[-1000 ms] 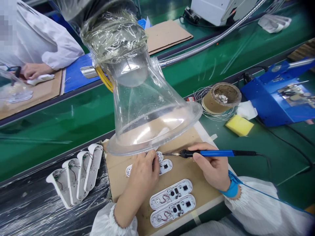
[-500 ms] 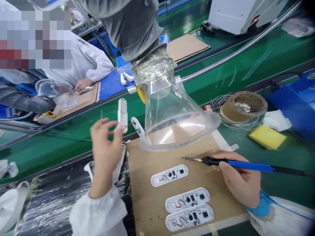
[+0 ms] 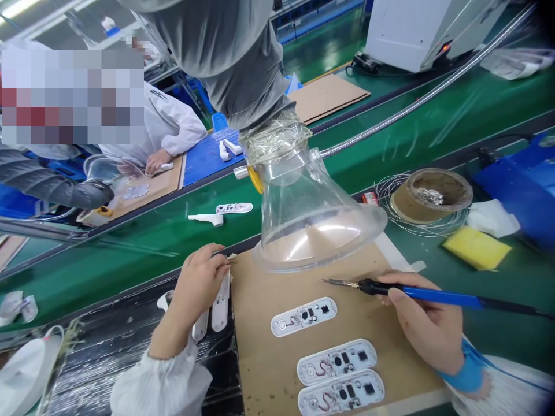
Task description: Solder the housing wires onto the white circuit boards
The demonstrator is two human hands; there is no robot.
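Left hand (image 3: 202, 283): is reaching over the white casings (image 3: 221, 306) on the black wrapped surface (image 3: 130, 335); the fingers are curling at the upper end of one casing, and whether they are gripping it cannot be told.
Right hand (image 3: 429, 323): is gripping the soldering iron (image 3: 442, 296) between thumb and fingers; the tip is pointing left, above the cardboard (image 3: 260, 352).
Circuit strips (image 3: 337, 362): three are lying on the cardboard, components facing up; two are resting close together at the near side, and one is lying farther away.
Clear hood (image 3: 312, 231): is hanging over the far part of the cardboard.
Green belt (image 3: 151, 237): is bearing one circuit strip and one white casing, left of the hood.
Yellow sponge (image 3: 477, 248): is lying right of the cardboard, near the brown tube (image 3: 403, 199).
Co-worker's hand (image 3: 158, 160): is touching a white part across the belt.
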